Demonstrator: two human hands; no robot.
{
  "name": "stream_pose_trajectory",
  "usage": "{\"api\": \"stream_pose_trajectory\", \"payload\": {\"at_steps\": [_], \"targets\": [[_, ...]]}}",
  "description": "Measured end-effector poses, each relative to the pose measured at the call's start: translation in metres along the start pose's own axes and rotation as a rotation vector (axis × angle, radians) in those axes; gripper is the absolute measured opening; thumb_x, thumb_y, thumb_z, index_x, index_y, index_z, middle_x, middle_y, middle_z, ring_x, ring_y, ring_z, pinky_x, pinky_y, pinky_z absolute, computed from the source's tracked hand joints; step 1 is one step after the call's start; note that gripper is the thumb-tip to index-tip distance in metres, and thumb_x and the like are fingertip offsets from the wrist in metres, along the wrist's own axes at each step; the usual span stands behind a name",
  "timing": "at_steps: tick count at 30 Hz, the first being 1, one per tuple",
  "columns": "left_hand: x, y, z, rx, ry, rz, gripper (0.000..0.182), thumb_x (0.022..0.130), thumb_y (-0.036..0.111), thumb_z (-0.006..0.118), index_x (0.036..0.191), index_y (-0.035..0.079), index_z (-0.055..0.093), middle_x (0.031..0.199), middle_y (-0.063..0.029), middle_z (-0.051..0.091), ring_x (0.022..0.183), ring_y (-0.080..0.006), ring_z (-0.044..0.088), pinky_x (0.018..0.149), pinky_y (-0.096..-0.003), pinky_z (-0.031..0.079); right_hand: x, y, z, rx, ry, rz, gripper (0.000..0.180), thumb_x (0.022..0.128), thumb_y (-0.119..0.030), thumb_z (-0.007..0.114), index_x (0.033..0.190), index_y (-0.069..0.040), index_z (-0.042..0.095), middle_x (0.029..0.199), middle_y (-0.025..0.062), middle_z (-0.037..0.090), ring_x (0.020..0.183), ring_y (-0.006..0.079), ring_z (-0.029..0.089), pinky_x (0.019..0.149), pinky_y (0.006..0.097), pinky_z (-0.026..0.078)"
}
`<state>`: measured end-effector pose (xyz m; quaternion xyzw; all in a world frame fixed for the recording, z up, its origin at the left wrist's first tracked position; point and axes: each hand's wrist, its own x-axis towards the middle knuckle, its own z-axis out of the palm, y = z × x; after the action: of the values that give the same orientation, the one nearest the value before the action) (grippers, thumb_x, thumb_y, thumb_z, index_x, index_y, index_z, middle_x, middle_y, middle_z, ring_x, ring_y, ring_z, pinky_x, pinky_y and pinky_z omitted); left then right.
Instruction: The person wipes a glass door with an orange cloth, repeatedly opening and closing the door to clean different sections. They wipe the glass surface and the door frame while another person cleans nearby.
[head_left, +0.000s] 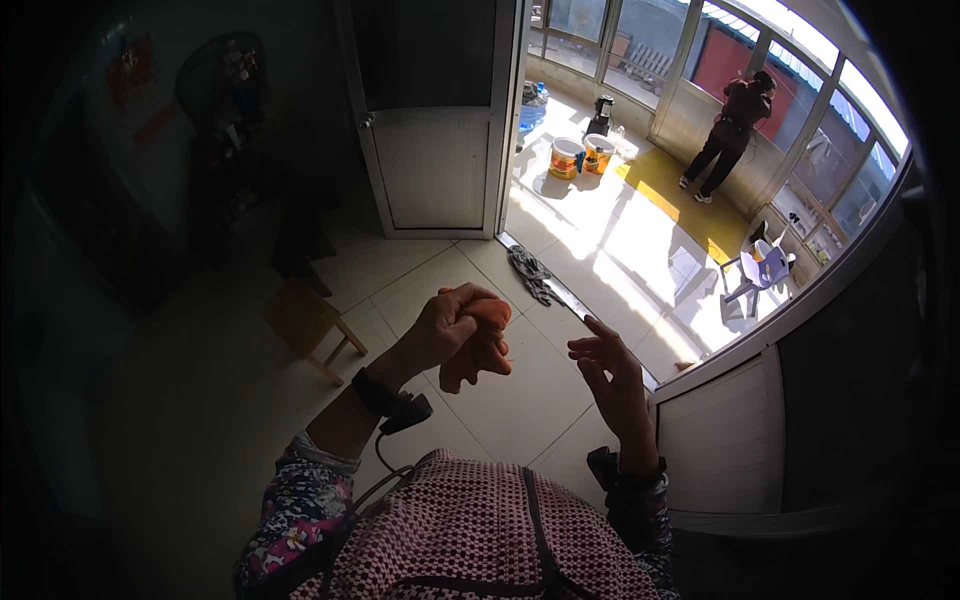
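An orange cloth (480, 352) is bunched in my left hand (446, 322), its loose folds hanging below the fingers. My right hand (611, 364) is raised on the other side with its fingers apart and nothing in it. Both hands are in front of my body, above the tiled floor (525, 405). Each wrist wears a strap with a dark device, and a cable runs from the left one (405, 412).
A doorway with a metal sill (566, 296) opens onto a sunlit room; a grey rag (531, 276) lies beside it. Beyond are two buckets (566, 159), a yellow mat (667, 195), a plastic chair (757, 274) and a person (735, 124) at the windows. A wooden stool (304, 319) stands left.
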<state>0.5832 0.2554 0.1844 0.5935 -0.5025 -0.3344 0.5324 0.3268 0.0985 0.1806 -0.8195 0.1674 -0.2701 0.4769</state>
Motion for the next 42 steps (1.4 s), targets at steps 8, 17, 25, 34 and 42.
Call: {"api": "stream_pose_trajectory", "payload": {"at_steps": [8,17,25,34,42], "targets": [[0.034,-0.004,-0.138,-0.018,0.399,0.029,0.038,0.094,0.011,0.042,0.126,0.003,0.061,0.112,-0.0093,0.068,0.102,-0.0165,0.067,0.098,-0.0343,0.055,0.124,0.031,0.092,0.122,-0.174,-0.051,0.052,0.097,-0.004,0.066,0.147,-0.006,0.051,0.116,0.0145,0.071,0.108,0.0227,0.07,0.091,0.0363,0.058],[0.096,-0.017,-0.184,-0.086,0.415,-0.019,0.034,0.099,0.016,0.046,0.127,0.004,0.061,0.122,-0.0106,0.064,0.112,-0.0183,0.064,0.098,-0.0327,0.053,0.257,0.097,0.117,0.302,-0.282,-0.057,0.058,0.1,-0.016,0.065,0.154,-0.01,0.044,0.132,0.014,0.066,0.124,0.0258,0.063,0.104,0.0418,0.052],[0.178,-0.072,-0.256,-0.014,0.627,-0.076,0.033,0.099,0.003,0.044,0.128,0.0,0.059,0.12,-0.0086,0.065,0.109,-0.0138,0.064,0.1,-0.0302,0.052,0.397,0.12,0.199,0.194,-0.212,-0.304,0.085,0.087,-0.022,0.08,0.157,-0.004,0.035,0.149,0.0216,0.047,0.135,0.0391,0.054,0.106,0.0463,0.051],[0.273,-0.132,-0.34,0.13,0.617,0.048,0.047,0.097,0.011,0.064,0.141,-0.001,0.052,0.135,-0.0194,0.06,0.125,-0.028,0.061,0.108,-0.0376,0.048,0.504,0.15,0.318,0.515,-0.202,-0.275,0.093,0.093,-0.027,0.075,0.161,0.0,0.018,0.15,0.0224,0.045,0.138,0.0352,0.05,0.108,0.0425,0.048],[0.348,-0.155,-0.448,0.628,0.134,0.306,0.063,0.097,0.012,0.067,0.152,-0.002,0.039,0.146,-0.0269,0.05,0.135,-0.0378,0.054,0.113,-0.0441,0.046,0.63,0.165,0.382,0.95,0.049,-0.037,0.044,0.107,-0.028,0.056,0.141,-0.005,0.042,0.131,0.0088,0.057,0.119,0.0171,0.058,0.1,0.0332,0.05]]}}
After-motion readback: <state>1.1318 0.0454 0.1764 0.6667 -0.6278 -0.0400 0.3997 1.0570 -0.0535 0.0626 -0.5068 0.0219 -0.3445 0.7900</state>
